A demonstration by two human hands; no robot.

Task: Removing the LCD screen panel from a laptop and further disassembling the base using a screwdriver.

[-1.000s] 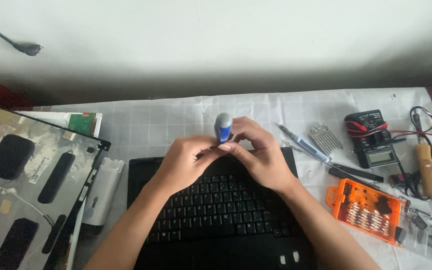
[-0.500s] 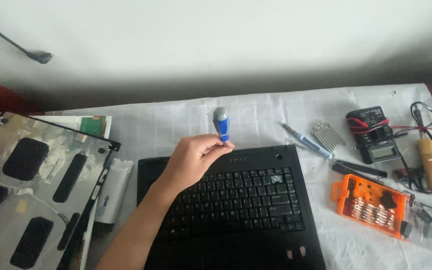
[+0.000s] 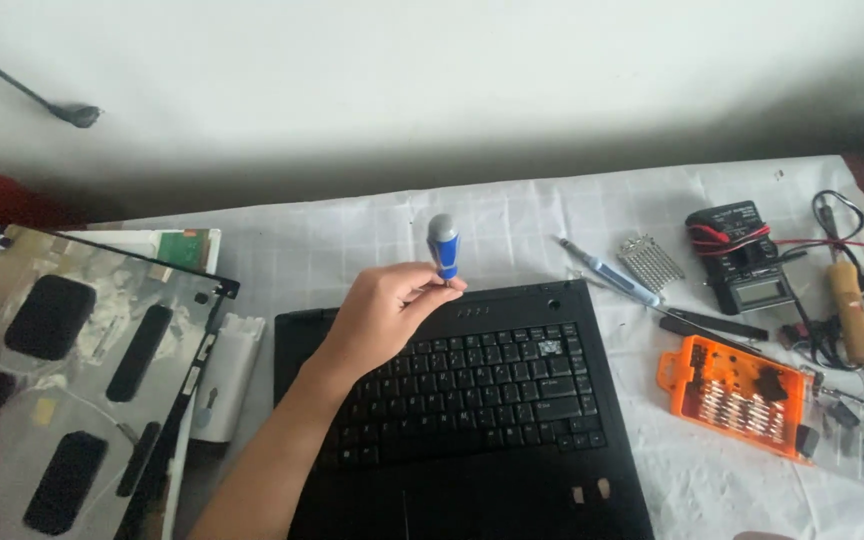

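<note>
**Screwdriver held upright at the far edge of the keyboard**

Nearest the camera lies the black laptop base with its keyboard (image 3: 462, 400), flat on the white gridded cloth (image 3: 352, 240) so its top face is open to a tool. The left hand (image 3: 387, 310) reaches across the keys from the near left, fingers pinched round the shaft of a small screwdriver with a blue handle and grey cap (image 3: 443, 245). The tool stands nearly upright, tip down at the strip just beyond the top row of keys, as one holds a driver seated on a screw; the tip itself is hidden by the fingers. The right hand is out of view.

To the left rests the detached screen panel, its silvery foil back with black pads (image 3: 62, 380) facing up, set aside clear of the base. To the right, within reach, sits an orange case of driver bits (image 3: 737, 395). Farther right and back are a black multimeter with red leads (image 3: 742, 255) and a wooden-handled soldering iron (image 3: 852, 310).
</note>
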